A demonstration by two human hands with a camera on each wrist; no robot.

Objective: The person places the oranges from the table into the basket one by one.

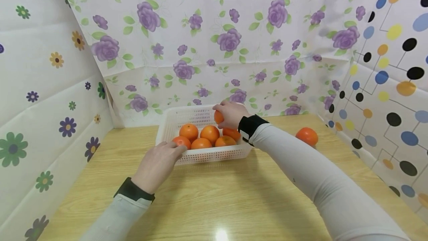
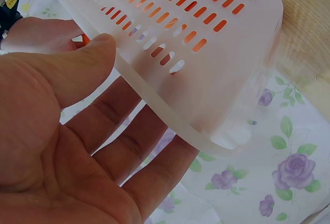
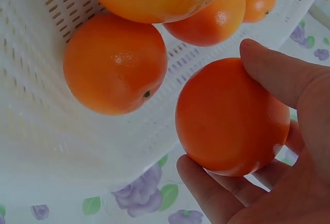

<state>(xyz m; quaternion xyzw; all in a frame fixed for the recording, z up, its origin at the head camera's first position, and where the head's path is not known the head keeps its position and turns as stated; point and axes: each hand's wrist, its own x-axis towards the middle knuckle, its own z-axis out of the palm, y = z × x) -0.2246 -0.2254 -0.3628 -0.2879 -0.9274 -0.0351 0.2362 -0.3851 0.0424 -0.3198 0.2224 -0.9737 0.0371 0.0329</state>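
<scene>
A white perforated plastic basket (image 1: 214, 155) holds several oranges (image 1: 188, 132), mostly toward its front. My left hand (image 1: 158, 166) grips its front-left rim; in the left wrist view the thumb lies on the rim (image 2: 154, 106) and the fingers reach behind it. Over the back-right part of the basket, my right hand (image 1: 233, 114) holds an orange (image 3: 232, 118) between thumb and fingers. In the right wrist view that fruit is apart from a neighbouring orange (image 3: 116, 64) with a green stem spot.
To the right of the basket, a single orange-red fruit (image 1: 306, 136) sits on the wooden table (image 1: 207, 196). A flower-patterned cloth (image 1: 200, 81) hangs right behind the basket. Patterned sheets also stand along the left and right sides.
</scene>
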